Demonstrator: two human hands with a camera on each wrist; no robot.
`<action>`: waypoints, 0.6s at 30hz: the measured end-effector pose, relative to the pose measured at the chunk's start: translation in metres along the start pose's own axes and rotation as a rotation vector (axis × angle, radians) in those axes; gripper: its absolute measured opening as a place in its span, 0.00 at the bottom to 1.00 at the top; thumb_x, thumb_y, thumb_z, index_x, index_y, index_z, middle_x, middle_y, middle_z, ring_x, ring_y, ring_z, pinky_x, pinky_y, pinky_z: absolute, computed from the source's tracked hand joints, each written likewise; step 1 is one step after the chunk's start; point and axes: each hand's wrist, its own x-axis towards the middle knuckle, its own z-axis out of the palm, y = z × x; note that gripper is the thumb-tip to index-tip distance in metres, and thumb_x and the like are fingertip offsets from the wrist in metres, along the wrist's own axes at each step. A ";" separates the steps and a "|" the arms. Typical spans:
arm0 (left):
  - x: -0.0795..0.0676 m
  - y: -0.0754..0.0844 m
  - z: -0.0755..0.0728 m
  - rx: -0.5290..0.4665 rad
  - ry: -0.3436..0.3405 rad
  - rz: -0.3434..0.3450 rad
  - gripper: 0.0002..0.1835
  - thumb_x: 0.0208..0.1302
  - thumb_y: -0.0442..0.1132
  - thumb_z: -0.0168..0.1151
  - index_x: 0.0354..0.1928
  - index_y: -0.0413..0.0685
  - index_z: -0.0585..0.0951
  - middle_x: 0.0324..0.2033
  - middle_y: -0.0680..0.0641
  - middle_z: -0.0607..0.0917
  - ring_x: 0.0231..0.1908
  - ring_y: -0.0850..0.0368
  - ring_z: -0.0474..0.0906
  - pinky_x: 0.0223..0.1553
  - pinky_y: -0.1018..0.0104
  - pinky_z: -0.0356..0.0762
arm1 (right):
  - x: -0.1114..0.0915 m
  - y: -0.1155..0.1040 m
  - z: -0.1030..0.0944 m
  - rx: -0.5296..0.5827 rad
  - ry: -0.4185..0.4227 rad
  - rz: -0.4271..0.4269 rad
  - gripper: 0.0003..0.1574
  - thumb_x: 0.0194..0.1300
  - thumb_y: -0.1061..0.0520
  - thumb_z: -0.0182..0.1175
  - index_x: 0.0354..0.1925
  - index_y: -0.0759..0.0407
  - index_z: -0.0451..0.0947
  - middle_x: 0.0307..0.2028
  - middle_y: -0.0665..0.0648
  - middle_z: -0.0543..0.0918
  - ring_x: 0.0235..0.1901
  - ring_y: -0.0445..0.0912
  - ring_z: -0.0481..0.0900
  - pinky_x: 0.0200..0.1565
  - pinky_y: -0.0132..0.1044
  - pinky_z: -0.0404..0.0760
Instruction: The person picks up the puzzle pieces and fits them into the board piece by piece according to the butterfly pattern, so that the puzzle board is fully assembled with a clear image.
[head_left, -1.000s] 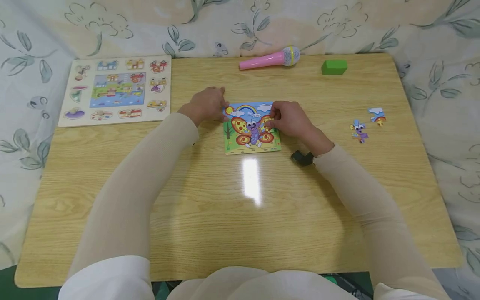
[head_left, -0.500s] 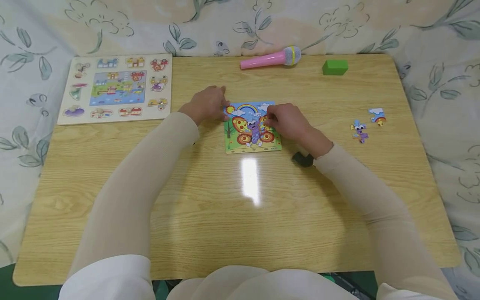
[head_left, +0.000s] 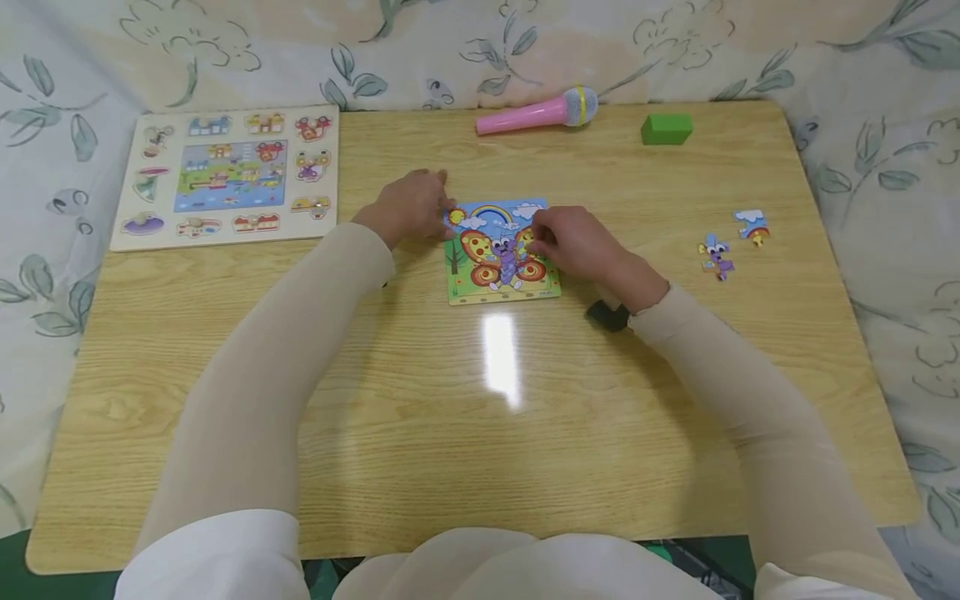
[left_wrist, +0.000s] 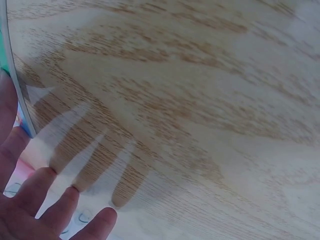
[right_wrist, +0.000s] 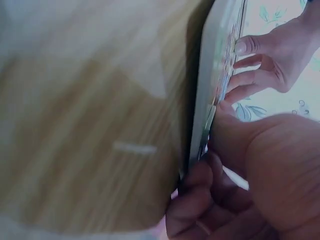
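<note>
A small butterfly jigsaw puzzle [head_left: 474, 289] lies in the middle of the table. My left hand [head_left: 412, 206] rests at its upper left corner, thumb against the edge; the left wrist view shows the fingers [left_wrist: 60, 207] spread and fairly straight. Over the puzzle's upper right part, my right hand [head_left: 583, 243] has thumb and curled fingers pinched together on a puzzle piece, mostly hidden under them. From the right wrist, the curled fingers [right_wrist: 192, 200] sit right at the board's edge. Two loose puzzle pieces lie to the right, one purple [head_left: 717, 258] and one blue and white [head_left: 752, 227].
A wooden peg puzzle board [head_left: 228, 225] lies at the back left of the table [head_left: 450, 467]. Along the back edge are a pink toy microphone [head_left: 525, 117] and a green block [head_left: 667, 129]. A black wrist camera [head_left: 607, 316] hangs under my right wrist.
My right hand has shifted slightly left over the puzzle's upper right part, its fingers curling in more. The left hand stays at the corner; the loose pieces have not moved.
</note>
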 end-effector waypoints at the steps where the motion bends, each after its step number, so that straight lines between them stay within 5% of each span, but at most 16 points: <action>1: 0.000 0.000 0.000 0.004 -0.001 0.001 0.33 0.63 0.54 0.62 0.67 0.52 0.68 0.76 0.42 0.46 0.74 0.39 0.44 0.71 0.47 0.52 | 0.000 0.000 0.000 0.007 0.004 0.008 0.14 0.66 0.51 0.61 0.32 0.61 0.74 0.27 0.57 0.74 0.28 0.49 0.69 0.32 0.39 0.65; 11: 0.001 0.000 0.000 -0.039 -0.016 -0.019 0.33 0.62 0.54 0.62 0.68 0.53 0.68 0.76 0.44 0.44 0.75 0.41 0.41 0.72 0.47 0.48 | -0.001 -0.002 0.004 0.091 0.029 0.117 0.14 0.65 0.52 0.62 0.40 0.61 0.74 0.28 0.58 0.76 0.29 0.50 0.70 0.32 0.38 0.67; 18: 0.002 0.000 0.000 -0.053 -0.019 -0.024 0.33 0.62 0.54 0.63 0.67 0.53 0.68 0.76 0.45 0.43 0.75 0.41 0.40 0.72 0.47 0.49 | -0.001 0.002 0.007 0.096 0.037 0.057 0.23 0.65 0.53 0.62 0.57 0.57 0.73 0.28 0.57 0.74 0.29 0.49 0.69 0.33 0.39 0.65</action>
